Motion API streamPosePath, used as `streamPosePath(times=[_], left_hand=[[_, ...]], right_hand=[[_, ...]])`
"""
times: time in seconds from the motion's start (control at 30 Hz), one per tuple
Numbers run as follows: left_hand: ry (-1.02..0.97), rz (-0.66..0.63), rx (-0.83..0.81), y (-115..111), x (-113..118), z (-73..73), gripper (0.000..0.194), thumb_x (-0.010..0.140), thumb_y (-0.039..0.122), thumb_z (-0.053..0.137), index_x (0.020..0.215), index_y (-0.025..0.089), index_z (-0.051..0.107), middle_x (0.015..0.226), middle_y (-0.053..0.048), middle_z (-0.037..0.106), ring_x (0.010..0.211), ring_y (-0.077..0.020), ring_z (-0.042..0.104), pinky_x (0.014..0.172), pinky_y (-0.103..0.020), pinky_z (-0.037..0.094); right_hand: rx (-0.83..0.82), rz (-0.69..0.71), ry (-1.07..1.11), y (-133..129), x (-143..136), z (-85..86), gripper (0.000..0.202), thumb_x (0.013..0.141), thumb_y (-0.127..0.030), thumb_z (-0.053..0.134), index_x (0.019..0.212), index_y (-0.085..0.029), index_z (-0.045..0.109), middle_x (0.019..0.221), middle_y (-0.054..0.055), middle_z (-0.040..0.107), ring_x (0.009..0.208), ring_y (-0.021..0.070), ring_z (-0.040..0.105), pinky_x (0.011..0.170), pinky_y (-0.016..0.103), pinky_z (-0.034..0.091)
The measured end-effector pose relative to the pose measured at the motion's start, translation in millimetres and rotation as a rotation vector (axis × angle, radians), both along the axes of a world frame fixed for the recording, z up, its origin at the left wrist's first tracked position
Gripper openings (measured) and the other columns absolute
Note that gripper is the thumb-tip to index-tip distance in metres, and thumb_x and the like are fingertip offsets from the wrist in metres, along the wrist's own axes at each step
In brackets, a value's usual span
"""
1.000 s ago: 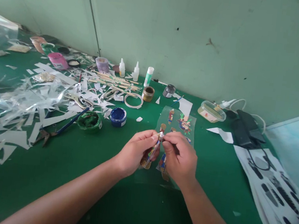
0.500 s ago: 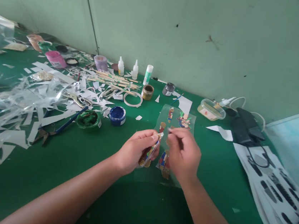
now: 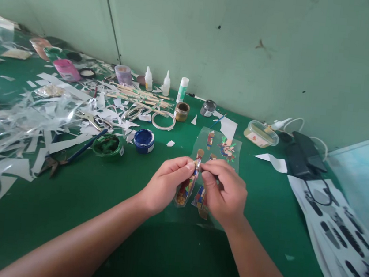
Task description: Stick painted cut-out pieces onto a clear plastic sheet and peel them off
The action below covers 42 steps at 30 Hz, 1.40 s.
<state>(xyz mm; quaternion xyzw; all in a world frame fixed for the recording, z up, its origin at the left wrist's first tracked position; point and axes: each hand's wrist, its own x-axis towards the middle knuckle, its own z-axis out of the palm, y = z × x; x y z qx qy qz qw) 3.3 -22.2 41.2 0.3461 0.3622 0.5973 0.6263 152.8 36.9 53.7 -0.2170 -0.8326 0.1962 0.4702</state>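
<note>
Green table [image 3: 102, 218] bare near both hands.

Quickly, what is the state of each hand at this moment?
Left hand: closed, pinching the small colourful cutout piece.
Right hand: closed, fingertips pinched at the top of the same piece, above the clear sheet.
</note>
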Motion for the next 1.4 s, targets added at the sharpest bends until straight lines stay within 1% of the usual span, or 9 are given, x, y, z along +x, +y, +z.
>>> streamPosePath(times=[0.17, 0.47, 0.6, 0.8, 0.97, 1.1, 1.3, 1.4], left_hand=[[0.007, -0.001, -0.004, 0.2, -0.9, -0.3, 0.035, 0.092, 0.043, 0.058, 0.07, 0.017, 0.05, 0.063, 0.002, 0.047, 0.057, -0.0112, 0.046, 0.056, -0.027, 0.033], [0.022, -0.007, -0.003, -0.4, -0.4, 1.9, 0.036, 0.092, 0.043, 0.057, 0.069, 0.018, 0.048, 0.06, 0.002, 0.045, 0.056, -0.0113, 0.045, 0.055, -0.026, 0.033], [0.014, -0.01, -0.009, -0.5, 0.7, 2.0, 0.037, 0.091, 0.045, 0.058, 0.069, 0.018, 0.048, 0.059, 0.003, 0.045, 0.055, -0.0108, 0.044, 0.055, -0.026, 0.033], [0.027, 0.001, -0.017, -0.7, 0.7, 2.4, 0.036, 0.092, 0.045, 0.057, 0.07, 0.018, 0.049, 0.059, 0.003, 0.044, 0.055, -0.0106, 0.043, 0.055, -0.026, 0.032], [0.007, 0.004, -0.019, -1.6, 1.7, 1.8, 0.034, 0.093, 0.043, 0.058, 0.072, 0.018, 0.05, 0.059, 0.003, 0.045, 0.055, -0.0105, 0.044, 0.055, -0.026, 0.032], [0.007, 0.004, -0.017, -1.5, 1.9, 1.5, 0.034, 0.093, 0.043, 0.058, 0.071, 0.018, 0.049, 0.06, 0.003, 0.046, 0.056, -0.0107, 0.044, 0.057, -0.026, 0.033], [-0.006, -0.014, -0.023, -1.2, 1.1, 1.5, 0.036, 0.093, 0.044, 0.057, 0.071, 0.018, 0.048, 0.059, 0.003, 0.046, 0.055, -0.0108, 0.043, 0.057, -0.026, 0.033], [-0.039, -0.02, -0.034, -1.5, 2.1, 2.5, 0.036, 0.091, 0.045, 0.059, 0.07, 0.018, 0.048, 0.059, 0.003, 0.045, 0.054, -0.0109, 0.042, 0.055, -0.026, 0.033]], right_hand=[[-0.022, 0.007, 0.009, -1.5, -1.1, -1.7, 0.016, 0.091, -0.01, 0.06, 0.101, -0.019, 0.069, 0.095, 0.005, 0.071, 0.091, 0.0163, 0.067, 0.084, 0.033, 0.054], [-0.067, -0.026, 0.017, -2.1, -1.8, -2.8, 0.015, 0.091, -0.011, 0.061, 0.099, -0.021, 0.07, 0.095, 0.003, 0.072, 0.091, 0.0164, 0.067, 0.083, 0.033, 0.053], [-0.081, -0.013, 0.031, -1.9, -1.8, -2.7, 0.015, 0.091, -0.011, 0.062, 0.099, -0.021, 0.07, 0.093, 0.002, 0.072, 0.088, 0.0162, 0.067, 0.081, 0.032, 0.053], [-0.097, -0.003, 0.023, -1.5, -1.2, -0.8, 0.015, 0.091, -0.012, 0.062, 0.098, -0.022, 0.07, 0.092, 0.002, 0.072, 0.087, 0.0151, 0.067, 0.082, 0.031, 0.054], [-0.082, -0.017, 0.021, -0.3, -1.0, -2.3, 0.014, 0.091, -0.014, 0.062, 0.098, -0.022, 0.071, 0.092, 0.002, 0.073, 0.088, 0.0166, 0.068, 0.081, 0.033, 0.055], [-0.101, -0.008, 0.013, -0.5, -1.0, -2.9, 0.014, 0.093, -0.016, 0.06, 0.098, -0.022, 0.071, 0.092, 0.003, 0.073, 0.086, 0.0177, 0.068, 0.08, 0.036, 0.056], [-0.114, -0.003, 0.033, -1.3, -2.2, -2.9, 0.012, 0.093, -0.016, 0.06, 0.097, -0.022, 0.071, 0.091, 0.003, 0.073, 0.086, 0.0173, 0.068, 0.081, 0.035, 0.055], [-0.124, -0.012, 0.038, -1.7, -3.1, -3.0, 0.012, 0.093, -0.016, 0.06, 0.097, -0.022, 0.07, 0.091, 0.003, 0.073, 0.086, 0.0177, 0.068, 0.081, 0.035, 0.056]])
